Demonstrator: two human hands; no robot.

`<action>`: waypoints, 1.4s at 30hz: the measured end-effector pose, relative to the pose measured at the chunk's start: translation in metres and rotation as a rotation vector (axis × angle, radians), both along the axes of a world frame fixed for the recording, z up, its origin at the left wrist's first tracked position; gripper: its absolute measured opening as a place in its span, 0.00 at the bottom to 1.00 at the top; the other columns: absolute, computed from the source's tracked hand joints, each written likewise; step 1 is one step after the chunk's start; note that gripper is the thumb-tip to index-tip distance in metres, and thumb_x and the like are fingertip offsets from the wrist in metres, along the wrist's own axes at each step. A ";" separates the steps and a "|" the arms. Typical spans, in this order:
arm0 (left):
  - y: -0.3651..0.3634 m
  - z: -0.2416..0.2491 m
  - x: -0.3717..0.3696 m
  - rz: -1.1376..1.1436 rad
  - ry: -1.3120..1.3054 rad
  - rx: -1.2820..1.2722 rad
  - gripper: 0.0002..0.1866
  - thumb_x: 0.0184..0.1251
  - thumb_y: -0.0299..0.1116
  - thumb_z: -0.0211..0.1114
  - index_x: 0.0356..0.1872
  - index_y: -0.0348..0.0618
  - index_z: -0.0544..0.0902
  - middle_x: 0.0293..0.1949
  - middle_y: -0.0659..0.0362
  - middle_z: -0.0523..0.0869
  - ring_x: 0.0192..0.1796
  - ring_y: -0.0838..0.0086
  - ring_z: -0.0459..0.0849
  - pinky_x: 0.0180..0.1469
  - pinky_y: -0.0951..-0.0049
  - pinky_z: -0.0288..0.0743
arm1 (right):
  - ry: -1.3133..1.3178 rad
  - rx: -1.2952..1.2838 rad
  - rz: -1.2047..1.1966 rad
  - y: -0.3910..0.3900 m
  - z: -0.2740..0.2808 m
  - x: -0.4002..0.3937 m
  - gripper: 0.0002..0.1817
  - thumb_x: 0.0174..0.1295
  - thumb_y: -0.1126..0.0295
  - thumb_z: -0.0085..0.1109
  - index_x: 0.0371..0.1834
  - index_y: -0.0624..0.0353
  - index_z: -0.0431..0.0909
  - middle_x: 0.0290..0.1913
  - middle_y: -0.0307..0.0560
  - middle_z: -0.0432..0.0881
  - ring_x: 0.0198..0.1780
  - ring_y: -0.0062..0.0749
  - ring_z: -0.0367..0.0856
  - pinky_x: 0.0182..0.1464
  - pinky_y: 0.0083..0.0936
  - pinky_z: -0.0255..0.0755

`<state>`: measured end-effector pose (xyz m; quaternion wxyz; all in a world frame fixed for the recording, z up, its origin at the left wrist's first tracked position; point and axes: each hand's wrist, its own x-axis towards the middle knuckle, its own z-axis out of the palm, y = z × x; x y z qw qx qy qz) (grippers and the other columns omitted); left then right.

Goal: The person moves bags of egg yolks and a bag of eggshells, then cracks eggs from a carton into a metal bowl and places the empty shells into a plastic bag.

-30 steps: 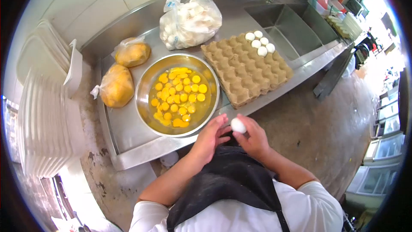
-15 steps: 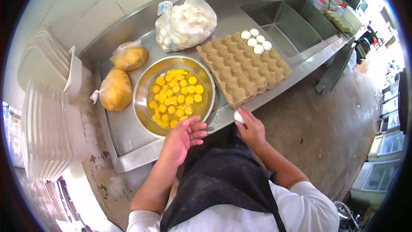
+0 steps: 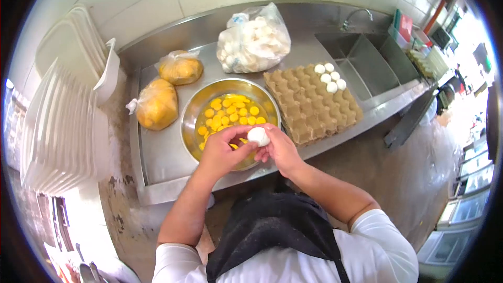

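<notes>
A white egg is held between my two hands above the near right rim of the steel bowl. My left hand has its fingers and thumb closed against the egg's left side. From the right, my right hand grips it too, fingers curled round it. Many yellow yolks lie in clear egg white inside the bowl, partly hidden by my hands. Right of the bowl is a cardboard egg tray, with several white eggs at its far right corner.
A clear bag of eggshells stands behind the bowl. Two tied bags of yellow-orange contents sit to its left. Stacked white trays rise at the left edge. A sink with a tap is at the back right.
My right hand has carried the egg up and left from beside the tray to the bowl. My left hand has come over to meet it, closing on the egg. The view has shifted.
</notes>
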<state>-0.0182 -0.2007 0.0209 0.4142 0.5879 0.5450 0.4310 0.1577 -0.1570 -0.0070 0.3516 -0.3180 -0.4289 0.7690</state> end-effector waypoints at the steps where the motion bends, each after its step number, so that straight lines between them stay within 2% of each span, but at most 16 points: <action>1: 0.000 -0.001 -0.002 0.020 -0.004 0.005 0.20 0.60 0.27 0.71 0.54 0.36 0.81 0.42 0.60 0.87 0.39 0.81 0.83 0.43 0.79 0.78 | -0.044 0.000 0.006 0.001 0.001 -0.005 0.23 0.75 0.49 0.38 0.54 0.56 0.73 0.34 0.39 0.80 0.26 0.20 0.77 0.27 0.15 0.68; 4: -0.002 -0.010 -0.006 0.092 -0.035 0.016 0.17 0.59 0.26 0.71 0.51 0.36 0.83 0.40 0.60 0.88 0.37 0.82 0.83 0.42 0.80 0.77 | -0.119 0.029 0.035 0.006 -0.006 -0.016 0.23 0.75 0.48 0.38 0.51 0.55 0.75 0.33 0.39 0.79 0.25 0.19 0.76 0.26 0.15 0.67; 7: -0.002 -0.020 -0.012 0.159 -0.044 0.021 0.18 0.57 0.31 0.71 0.49 0.37 0.84 0.38 0.58 0.89 0.34 0.81 0.84 0.40 0.78 0.78 | -0.225 0.059 0.090 0.012 -0.014 -0.023 0.23 0.74 0.47 0.40 0.51 0.55 0.74 0.31 0.37 0.77 0.25 0.17 0.74 0.25 0.14 0.66; 10: 0.002 -0.031 -0.019 0.202 0.055 0.009 0.18 0.57 0.31 0.70 0.49 0.37 0.84 0.37 0.58 0.89 0.34 0.80 0.84 0.39 0.78 0.78 | -0.258 0.057 0.151 0.018 -0.014 -0.028 0.23 0.74 0.48 0.40 0.52 0.55 0.74 0.30 0.37 0.76 0.24 0.17 0.73 0.25 0.14 0.65; 14: 0.008 -0.043 -0.026 0.240 -0.037 -0.020 0.17 0.57 0.30 0.70 0.48 0.37 0.85 0.36 0.57 0.89 0.34 0.80 0.85 0.39 0.78 0.78 | -0.320 0.064 0.216 0.030 -0.008 -0.031 0.22 0.75 0.49 0.40 0.53 0.55 0.73 0.30 0.37 0.75 0.24 0.17 0.72 0.26 0.14 0.66; 17: 0.014 -0.045 -0.030 0.239 -0.091 -0.009 0.17 0.57 0.30 0.69 0.48 0.37 0.85 0.35 0.56 0.89 0.33 0.80 0.85 0.39 0.79 0.78 | -0.367 0.198 0.248 0.043 -0.006 -0.033 0.21 0.75 0.51 0.41 0.53 0.58 0.74 0.33 0.39 0.76 0.27 0.18 0.73 0.26 0.16 0.68; 19: 0.020 -0.037 -0.030 0.233 -0.085 0.013 0.17 0.57 0.30 0.69 0.48 0.37 0.85 0.35 0.56 0.89 0.33 0.80 0.84 0.39 0.79 0.78 | -0.487 0.359 0.289 0.052 -0.001 -0.033 0.20 0.75 0.54 0.42 0.52 0.59 0.74 0.38 0.43 0.78 0.34 0.23 0.77 0.34 0.22 0.73; 22: 0.026 -0.022 -0.029 0.214 0.102 0.017 0.16 0.60 0.26 0.68 0.50 0.37 0.84 0.38 0.59 0.89 0.36 0.82 0.84 0.41 0.79 0.78 | -0.519 0.504 0.235 0.061 0.006 -0.033 0.19 0.75 0.55 0.44 0.51 0.60 0.74 0.41 0.46 0.80 0.40 0.27 0.79 0.43 0.27 0.74; 23: 0.029 -0.019 -0.027 0.224 0.102 0.058 0.16 0.60 0.26 0.68 0.50 0.38 0.84 0.38 0.60 0.89 0.35 0.82 0.84 0.40 0.79 0.78 | -0.523 0.503 0.236 0.063 0.009 -0.032 0.19 0.75 0.55 0.44 0.51 0.60 0.74 0.41 0.46 0.80 0.40 0.27 0.79 0.43 0.27 0.74; 25: 0.034 -0.014 -0.026 0.233 0.099 0.098 0.16 0.60 0.26 0.68 0.50 0.39 0.84 0.37 0.60 0.89 0.34 0.82 0.84 0.39 0.79 0.78 | -0.539 0.505 0.234 0.066 0.020 -0.031 0.18 0.75 0.56 0.45 0.52 0.60 0.74 0.43 0.51 0.81 0.45 0.36 0.81 0.51 0.31 0.73; 31: 0.042 0.001 -0.022 0.268 0.298 0.182 0.16 0.59 0.27 0.68 0.50 0.40 0.84 0.35 0.56 0.89 0.32 0.79 0.85 0.37 0.78 0.79 | -0.652 0.826 0.175 0.072 0.042 -0.024 0.18 0.73 0.56 0.46 0.54 0.57 0.74 0.46 0.56 0.82 0.49 0.49 0.81 0.51 0.37 0.73; 34: 0.046 0.002 -0.022 0.259 0.358 0.233 0.17 0.59 0.28 0.68 0.51 0.41 0.84 0.36 0.54 0.89 0.33 0.79 0.86 0.37 0.77 0.80 | -0.695 0.896 0.145 0.074 0.044 -0.021 0.18 0.73 0.55 0.47 0.56 0.55 0.73 0.46 0.55 0.83 0.49 0.49 0.82 0.52 0.38 0.73; 38: 0.047 0.004 -0.017 0.247 0.205 0.179 0.22 0.59 0.28 0.69 0.57 0.41 0.80 0.40 0.54 0.89 0.36 0.76 0.86 0.39 0.75 0.80 | -0.519 0.865 0.130 0.086 0.026 -0.022 0.20 0.73 0.53 0.47 0.57 0.56 0.72 0.42 0.52 0.83 0.43 0.41 0.83 0.45 0.33 0.75; 40: 0.044 0.007 -0.016 0.254 0.111 0.135 0.25 0.59 0.28 0.69 0.60 0.41 0.78 0.44 0.53 0.88 0.39 0.75 0.86 0.40 0.75 0.81 | -0.361 0.296 0.201 0.085 0.033 -0.021 0.21 0.73 0.50 0.45 0.52 0.56 0.74 0.35 0.44 0.82 0.34 0.28 0.81 0.35 0.23 0.73; 41: 0.041 0.010 -0.015 0.261 0.096 0.150 0.28 0.59 0.28 0.70 0.62 0.41 0.76 0.46 0.53 0.87 0.42 0.75 0.86 0.43 0.75 0.80 | -0.364 0.301 0.212 0.088 0.031 -0.019 0.21 0.73 0.50 0.45 0.52 0.56 0.74 0.35 0.44 0.82 0.34 0.28 0.81 0.35 0.23 0.73; 42: 0.038 0.010 -0.015 0.269 0.080 0.165 0.30 0.59 0.28 0.71 0.64 0.42 0.74 0.49 0.52 0.86 0.45 0.74 0.85 0.45 0.74 0.79 | -0.291 0.147 0.224 0.093 0.027 -0.016 0.21 0.74 0.48 0.44 0.49 0.55 0.75 0.31 0.40 0.80 0.30 0.23 0.78 0.32 0.19 0.69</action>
